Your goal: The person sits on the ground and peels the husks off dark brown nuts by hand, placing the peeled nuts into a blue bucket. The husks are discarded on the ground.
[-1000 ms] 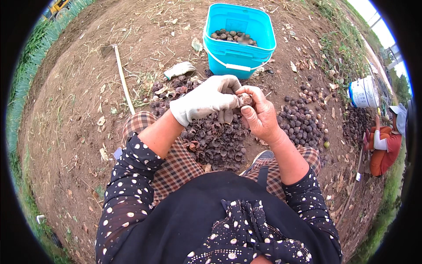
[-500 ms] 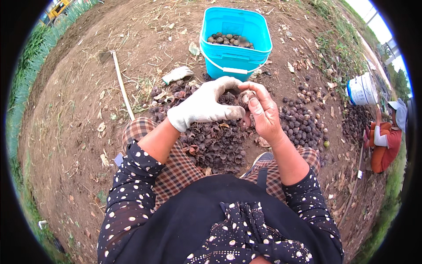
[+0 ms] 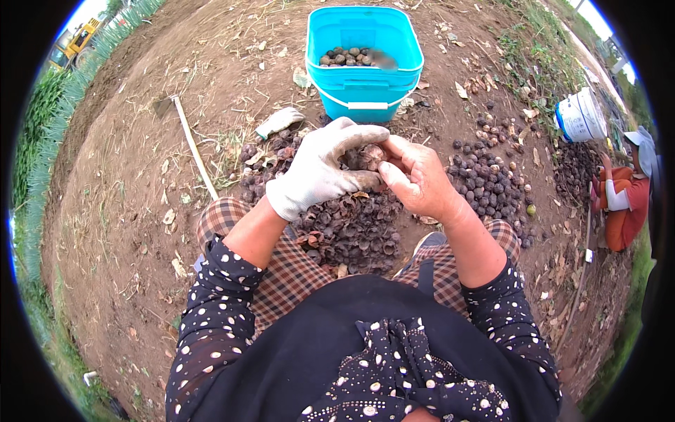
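My left hand wears a grey-white work glove and closes around a round brown nut in its husk. My bare right hand grips the same nut from the right, thumb and fingers pressed on it. Both hands are held above a dark pile of empty husks between my knees. A heap of dark round unhusked nuts lies on the ground to the right of my right hand.
A blue plastic bucket with several husked nuts in it stands just beyond my hands. A spare glove and a long pale stick lie to the left. At the right edge a person in orange sits by a white bucket.
Both hands stay together on the nut, working it slightly; the view has tilted a little, so the hands and bucket sit marginally lower and nearer.
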